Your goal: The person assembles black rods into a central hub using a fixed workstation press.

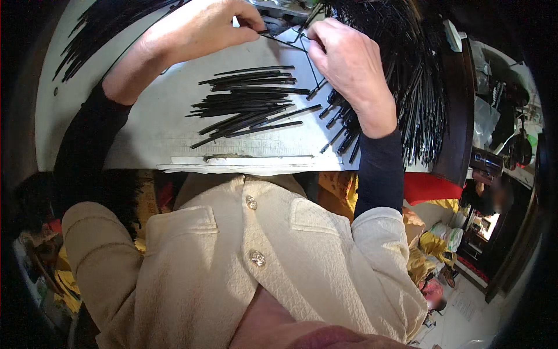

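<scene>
My left hand (206, 32) reaches in at the top of the worktable, its thumb and fingers pinched on the end of a thin black strip (282, 41). The strip runs across to my right hand (351, 67), whose fingers are curled closed near its other end. Thin dark lengths also cross and hang under the right fingers; which of them that hand grips is partly hidden. Just beyond both hands is a shiny metal machine part (285, 7), cut off by the picture's top. Below the hands lies a loose row of short black strips (250, 96).
A large heap of long, glossy black strips (418, 110) covers the table's right side. Another black bundle (107, 26) lies at the far left. White paper sheets (186, 163) line the front edge of the white table (139, 136), near printed ruler markings. Bags (433, 244) stand on the floor at right.
</scene>
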Available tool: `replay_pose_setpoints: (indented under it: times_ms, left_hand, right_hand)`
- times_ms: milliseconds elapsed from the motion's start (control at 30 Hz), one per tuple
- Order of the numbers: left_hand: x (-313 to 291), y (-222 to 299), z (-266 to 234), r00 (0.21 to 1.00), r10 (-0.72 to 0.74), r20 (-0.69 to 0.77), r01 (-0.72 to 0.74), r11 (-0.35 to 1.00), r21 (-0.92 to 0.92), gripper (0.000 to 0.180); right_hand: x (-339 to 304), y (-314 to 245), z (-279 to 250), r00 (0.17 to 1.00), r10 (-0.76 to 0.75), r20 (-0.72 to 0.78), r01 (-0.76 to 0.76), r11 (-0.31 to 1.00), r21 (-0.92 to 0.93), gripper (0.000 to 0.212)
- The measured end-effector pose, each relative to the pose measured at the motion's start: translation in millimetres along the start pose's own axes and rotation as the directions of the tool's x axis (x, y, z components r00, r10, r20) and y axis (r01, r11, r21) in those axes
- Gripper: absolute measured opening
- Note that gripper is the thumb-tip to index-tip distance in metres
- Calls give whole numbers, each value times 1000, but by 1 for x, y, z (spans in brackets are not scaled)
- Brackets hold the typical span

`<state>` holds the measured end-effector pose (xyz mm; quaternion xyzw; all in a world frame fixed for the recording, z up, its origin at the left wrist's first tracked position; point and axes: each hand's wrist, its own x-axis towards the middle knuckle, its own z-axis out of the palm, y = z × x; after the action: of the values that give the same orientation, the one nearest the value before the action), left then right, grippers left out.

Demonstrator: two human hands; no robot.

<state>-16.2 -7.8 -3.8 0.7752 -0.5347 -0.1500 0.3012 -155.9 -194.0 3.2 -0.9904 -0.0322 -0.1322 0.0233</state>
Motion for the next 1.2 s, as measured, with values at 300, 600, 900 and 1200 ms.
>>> replay_pose_setpoints:
  times_ms: [300, 600, 900, 1200]
  left_hand:
    - [6, 0, -9, 985, -148, 89, 168, 941, -295, 27]
    - [9, -10, -5, 978, -197, 64, 200, 818, -539, 26]
    - [10, -8, -8, 976, -212, 40, 194, 777, -599, 25]
    - [13, -16, -3, 990, -137, 15, 122, 818, -563, 35]
  right_hand:
    - [8, -22, -17, 913, 400, -82, -30, 267, 963, 6]
    - [6, -26, -7, 924, 325, 203, -327, 394, 859, 15]
    - [4, -25, -15, 910, 304, 283, -383, 348, 856, 26]
    - [7, -23, -12, 911, 293, 289, -376, 310, 873, 26]
